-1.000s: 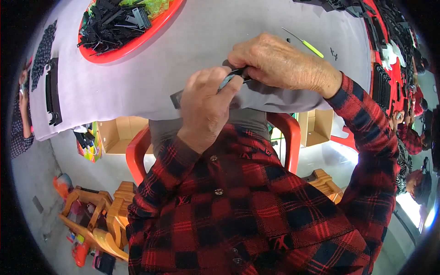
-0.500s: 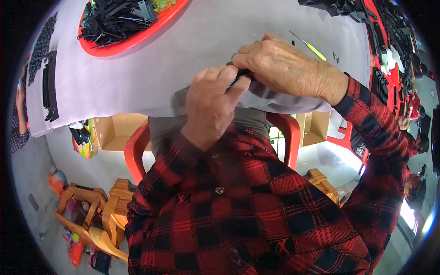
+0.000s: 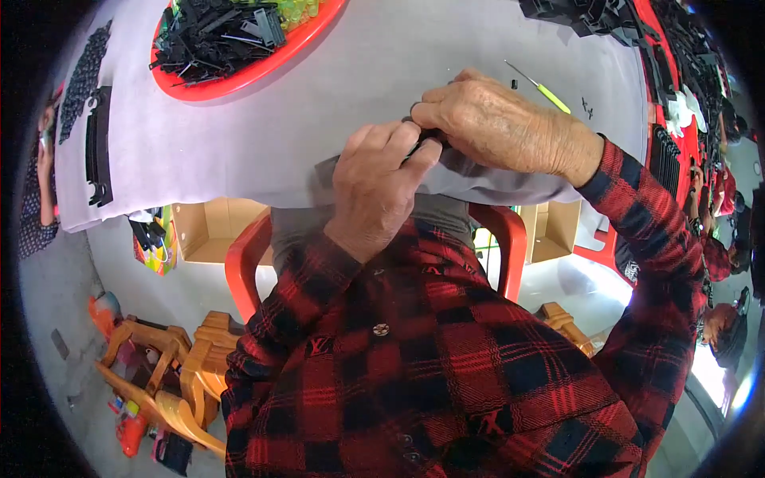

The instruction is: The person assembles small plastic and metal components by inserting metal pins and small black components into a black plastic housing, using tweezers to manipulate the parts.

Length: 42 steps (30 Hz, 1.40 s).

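Since a second ago the pale strip that showed beside the left thumb has gone out of sight, and the two hands, like the whole view, sit slightly farther to the right. The left hand [image 3: 373, 175] has its grip clenched on a dark plastic part [image 3: 429, 136], which lies between the two hands just above the near edge of the worktop [image 3: 239, 147]; a blurred grey end juts out left of the knuckles. The right hand [image 3: 498, 126] grasps the part's other end with bent fingers, their tips hidden, so the exact hold cannot be told. Just beyond the right hand lie a small black piece [image 3: 514, 84], a thin-shafted screwdriver with a yellow-green handle [image 3: 552, 99] and, right of it, some tiny dark bits [image 3: 587, 108]. Farther out, at upper left, a red tray [image 3: 195, 92] carries a heap of black plastic pieces [image 3: 211, 52] with yellow translucent pieces [image 3: 299, 11] at its far side. Near the left end of the worktop lie a long black part [image 3: 97, 147] and a heap of small dark parts [image 3: 85, 76]. Below the worktop's edge stand a red chair [image 3: 245, 259] and two cardboard boxes [image 3: 209, 231], with wooden furniture [image 3: 159, 358] at lower left.
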Each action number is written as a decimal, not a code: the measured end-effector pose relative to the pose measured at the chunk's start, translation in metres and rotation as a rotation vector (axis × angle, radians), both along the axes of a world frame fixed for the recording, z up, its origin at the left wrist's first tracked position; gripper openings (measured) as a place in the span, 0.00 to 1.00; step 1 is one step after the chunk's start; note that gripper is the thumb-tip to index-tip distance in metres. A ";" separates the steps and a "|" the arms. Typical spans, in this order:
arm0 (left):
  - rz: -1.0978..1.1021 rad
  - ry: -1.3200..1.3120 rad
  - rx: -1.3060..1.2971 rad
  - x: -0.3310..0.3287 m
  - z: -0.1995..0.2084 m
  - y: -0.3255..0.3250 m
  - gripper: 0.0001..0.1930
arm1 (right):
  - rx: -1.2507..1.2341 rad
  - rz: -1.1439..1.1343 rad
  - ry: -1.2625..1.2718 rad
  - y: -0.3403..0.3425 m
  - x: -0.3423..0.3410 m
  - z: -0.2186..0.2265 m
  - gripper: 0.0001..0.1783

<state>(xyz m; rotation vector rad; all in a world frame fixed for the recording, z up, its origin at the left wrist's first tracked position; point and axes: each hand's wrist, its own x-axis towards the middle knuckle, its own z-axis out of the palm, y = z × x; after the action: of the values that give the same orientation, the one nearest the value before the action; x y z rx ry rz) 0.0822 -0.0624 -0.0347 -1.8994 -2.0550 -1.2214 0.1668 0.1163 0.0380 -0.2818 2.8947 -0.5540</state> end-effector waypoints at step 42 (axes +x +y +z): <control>-0.049 -0.488 0.001 -0.037 0.019 -0.039 0.19 | -0.190 -0.432 0.270 -0.014 0.043 -0.009 0.08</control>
<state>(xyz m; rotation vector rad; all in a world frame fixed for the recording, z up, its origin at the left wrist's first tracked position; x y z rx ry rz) 0.0449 -0.1019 -0.0154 -1.7914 -2.2210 -1.8492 0.2095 0.1020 0.0292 0.2775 3.1809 -0.9264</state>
